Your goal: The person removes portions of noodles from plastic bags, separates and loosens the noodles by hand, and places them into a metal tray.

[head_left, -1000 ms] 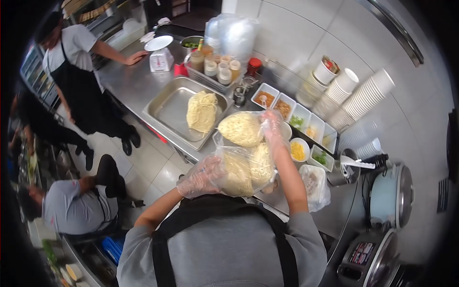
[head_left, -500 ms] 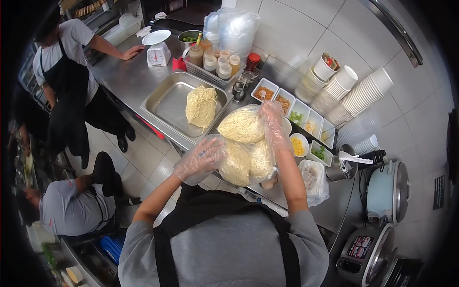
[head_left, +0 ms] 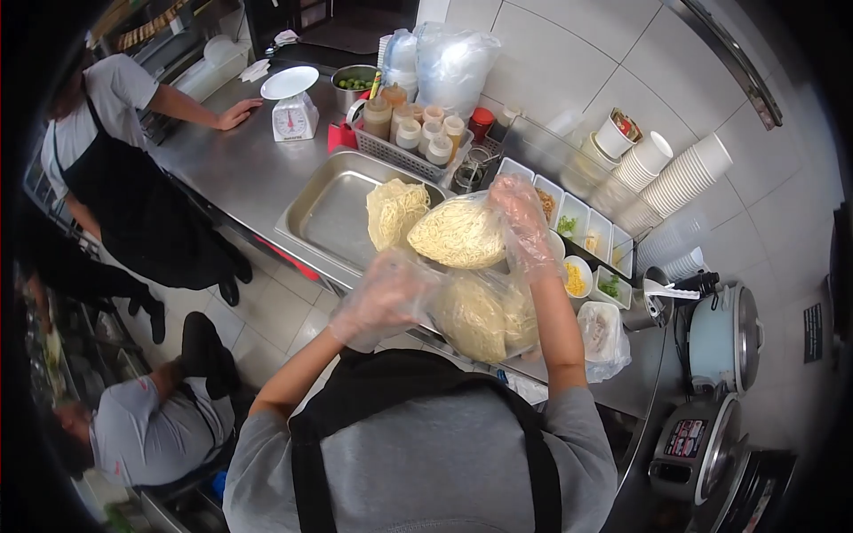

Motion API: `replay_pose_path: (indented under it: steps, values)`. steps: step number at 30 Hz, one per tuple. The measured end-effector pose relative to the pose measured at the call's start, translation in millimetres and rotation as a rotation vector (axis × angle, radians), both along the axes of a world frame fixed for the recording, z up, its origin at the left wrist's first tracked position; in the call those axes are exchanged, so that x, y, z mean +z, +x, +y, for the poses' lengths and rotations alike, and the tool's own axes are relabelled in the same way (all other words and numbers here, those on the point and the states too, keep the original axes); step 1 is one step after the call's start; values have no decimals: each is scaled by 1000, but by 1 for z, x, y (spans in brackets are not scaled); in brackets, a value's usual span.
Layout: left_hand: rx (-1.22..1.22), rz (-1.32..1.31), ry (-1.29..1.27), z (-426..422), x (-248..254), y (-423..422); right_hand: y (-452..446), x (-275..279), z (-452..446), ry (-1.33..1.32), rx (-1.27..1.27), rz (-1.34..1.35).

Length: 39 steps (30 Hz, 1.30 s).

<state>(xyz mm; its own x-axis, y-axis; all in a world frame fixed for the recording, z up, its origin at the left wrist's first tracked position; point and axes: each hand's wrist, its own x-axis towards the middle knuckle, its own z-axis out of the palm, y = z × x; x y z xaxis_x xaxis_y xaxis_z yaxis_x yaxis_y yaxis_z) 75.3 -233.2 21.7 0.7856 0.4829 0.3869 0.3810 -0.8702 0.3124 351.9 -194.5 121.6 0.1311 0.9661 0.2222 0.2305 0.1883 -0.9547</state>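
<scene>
My right hand [head_left: 526, 226], in a clear plastic glove, is closed on the upper right of a clear bag of noodles [head_left: 475, 315]. A noodle portion [head_left: 458, 233] lies at the top of the bag, close to the tray's corner; more portions sit lower in it. My left hand [head_left: 386, 298], also gloved, is at the bag's left side, its fingers blurred, so its grip cannot be made out. Behind, one noodle clump [head_left: 395, 213] rests in the metal tray [head_left: 311, 209].
Beyond the tray are a scale [head_left: 294, 115] and a bottle basket [head_left: 409, 155]. Topping containers [head_left: 573, 218], stacked cups [head_left: 680, 182] and a blue cooker [head_left: 715, 338] stand right. A person in a black apron [head_left: 133, 195] touches the counter; another person [head_left: 164, 431] is low at left.
The view has shifted. The bag's top noodle portion has moved toward the tray and now overlaps the clump in view. My left hand has moved slightly right along the bag.
</scene>
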Motion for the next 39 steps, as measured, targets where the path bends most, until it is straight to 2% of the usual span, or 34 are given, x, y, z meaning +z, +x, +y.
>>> replay_pose_path:
  steps: [2, 4, 5, 8, 11, 14, 15, 18, 22, 24, 25, 26, 27, 30, 34, 36, 37, 39]
  values:
    - [59, -104, -52, 26, 10, -35, -22, 13, 12, 17, 22, -126]
    - [177, -290, -73, 53, 48, -40, -49, 32, 24, -25, 67, -259]
    - [232, -383, -82, 68, 62, -37, -63, 35, 30, 109, 155, -195]
    - [184, -384, -25, 113, 73, -28, -111, 35, 62, 29, 101, -420]
    - [183, -460, -342, 130, 85, -46, -163, 58, 65, 66, 151, -354]
    - [111, -599, -412, 169, 57, -73, -189, 11, 110, 76, 230, -233]
    - [206, -574, -528, 172, 51, -80, -199, -3, 122, 117, 186, -268]
    - [250, -566, -160, 182, 27, -98, -224, -46, 146, 206, 85, -355]
    - [253, -543, -155, 205, -28, -110, -239, -104, 164, 192, 58, -373]
    - [319, -640, -244, 209, -54, -103, -243, -94, 161, 109, 57, -377]
    - [289, -556, -424, 209, -44, -107, -251, -62, 147, 39, 56, -389]
    - [284, -587, -418, 207, -35, -107, -255, -45, 139, -31, 52, -399]
    - [276, -618, -410, 204, -26, -106, -253, -50, 140, -82, 29, -452]
    - [288, -657, -446, 204, -29, -104, -249, -58, 139, -92, 5, -341]
    - [299, -721, -542, 196, -30, -105, -233, -70, 145, -194, 115, -406]
    - [275, -676, -392, 202, -41, -106, -228, -67, 143, -233, 152, -475]
    - [257, -655, -320, 204, -43, -106, -219, -85, 151, -318, 222, -459]
    - [249, -709, -346, 205, -45, -101, -208, -118, 147, -192, 251, -388]
